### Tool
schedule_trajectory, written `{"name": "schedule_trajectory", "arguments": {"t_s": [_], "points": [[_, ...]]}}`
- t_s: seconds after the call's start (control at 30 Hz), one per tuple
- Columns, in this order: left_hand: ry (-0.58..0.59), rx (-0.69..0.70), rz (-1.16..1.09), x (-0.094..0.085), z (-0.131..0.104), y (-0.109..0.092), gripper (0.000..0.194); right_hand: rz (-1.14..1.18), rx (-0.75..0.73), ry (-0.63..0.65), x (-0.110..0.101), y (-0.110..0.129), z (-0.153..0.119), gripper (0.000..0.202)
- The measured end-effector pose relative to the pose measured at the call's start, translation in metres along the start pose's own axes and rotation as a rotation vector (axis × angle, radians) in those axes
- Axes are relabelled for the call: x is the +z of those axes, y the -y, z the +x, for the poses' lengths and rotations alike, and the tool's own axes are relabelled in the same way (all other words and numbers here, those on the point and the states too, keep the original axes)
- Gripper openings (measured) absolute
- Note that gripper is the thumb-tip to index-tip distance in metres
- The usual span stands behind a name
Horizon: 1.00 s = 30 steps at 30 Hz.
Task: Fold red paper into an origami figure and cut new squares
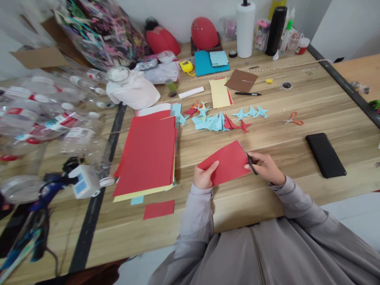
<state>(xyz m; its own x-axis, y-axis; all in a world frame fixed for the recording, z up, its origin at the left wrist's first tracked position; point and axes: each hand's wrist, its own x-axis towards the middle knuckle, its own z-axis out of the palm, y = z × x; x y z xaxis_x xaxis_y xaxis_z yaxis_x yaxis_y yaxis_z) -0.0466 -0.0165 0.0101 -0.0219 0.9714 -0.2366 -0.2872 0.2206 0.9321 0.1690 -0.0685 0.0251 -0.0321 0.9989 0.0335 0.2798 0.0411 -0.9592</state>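
A red sheet of paper [230, 164] is held above the wooden table, its left corner pinched in my left hand [206, 175] with the thumb on top. My right hand [265, 167] is closed on the handles of dark scissors [251, 163], whose blades lie along the sheet's right edge. Left of my hands lies a stack of red sheets [148, 152] with yellow and blue ones beneath. A small red piece [158, 209] rests below that stack. Beyond the held sheet are folded blue cranes [212, 122] and red cranes [234, 124].
Orange-handled scissors [293, 119] and a black phone [325, 155] lie to the right. Plastic bottles [74, 134] crowd the left side. Yellow paper [220, 93], a brown square [242, 80] and a black pen [248, 94] are farther back, before a white roll [245, 29].
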Motion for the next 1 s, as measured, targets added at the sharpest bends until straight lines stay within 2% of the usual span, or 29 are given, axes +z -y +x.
{"name": "schedule_trajectory", "arguments": {"t_s": [0.67,1.0], "points": [[0.003,-0.010,0.002,0.001,-0.001,-0.001,0.029,0.020,0.000,-0.009,0.003,-0.003,0.000,0.034],[-0.021,-0.007,-0.034,0.003,0.000,-0.002,0.029,0.161,0.025,-0.126,0.006,-0.011,0.000,0.034]]}}
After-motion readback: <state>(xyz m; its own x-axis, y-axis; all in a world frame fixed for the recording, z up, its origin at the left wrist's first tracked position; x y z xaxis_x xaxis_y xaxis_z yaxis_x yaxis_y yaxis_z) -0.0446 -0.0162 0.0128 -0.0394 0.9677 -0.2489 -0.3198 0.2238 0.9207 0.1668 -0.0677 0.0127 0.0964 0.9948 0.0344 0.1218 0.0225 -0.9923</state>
